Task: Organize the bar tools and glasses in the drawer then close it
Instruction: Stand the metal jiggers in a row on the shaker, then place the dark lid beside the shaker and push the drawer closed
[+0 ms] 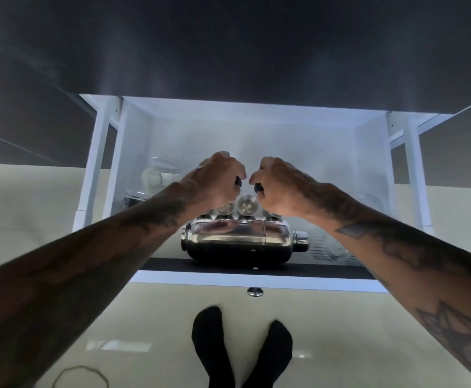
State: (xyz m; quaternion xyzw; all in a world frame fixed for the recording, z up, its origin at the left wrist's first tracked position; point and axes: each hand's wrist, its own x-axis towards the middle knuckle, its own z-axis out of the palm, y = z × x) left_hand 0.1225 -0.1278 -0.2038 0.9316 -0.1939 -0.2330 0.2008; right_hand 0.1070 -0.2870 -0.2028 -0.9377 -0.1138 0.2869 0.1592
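Observation:
The white drawer (256, 281) stands pulled out below me. A chrome cocktail shaker (239, 242) lies on its side along the drawer's front. Behind it runs a row of round metal tool ends (247, 206). My left hand (217, 182) and my right hand (277, 186) hover over that row, fists closed and nearly touching. Each grips a small dark-tipped bar tool; most of each tool is hidden inside the fist. A clear glass (156, 175) sits at the drawer's back left, another glass (371, 201) at the right.
A dark countertop (228, 51) overhangs the drawer's rear. A ribbed glass (332, 247) lies at the drawer's front right. A round metal knob (255, 291) sticks out of the drawer front. My feet in black socks (242, 348) stand on the pale floor, with a thin loop (80, 376) lying at the left.

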